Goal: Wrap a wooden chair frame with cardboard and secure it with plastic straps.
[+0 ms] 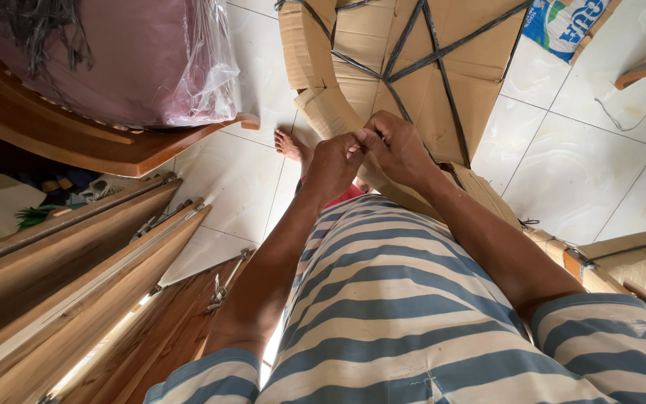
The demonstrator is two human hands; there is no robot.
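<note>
Both hands meet in front of my chest at the edge of a large cardboard-wrapped piece [420,67] bound with black straps [443,75]. My left hand [332,166] is closed, its fingertips pinching something small at the cardboard's torn edge [323,112]. My right hand [398,150] is closed too, fingers curled against the left hand's fingertips at the same spot. What they pinch is too small to make out. My bare foot [291,144] shows on the tile below the hands.
Wooden panels with metal fittings [76,284] lean at the left. A wooden furniture piece with a plastic-wrapped purple cushion [114,60] is at top left. More cardboard-wrapped parts [622,262] lie at the right. White tile floor [577,164] surrounds them, with a printed box [562,22].
</note>
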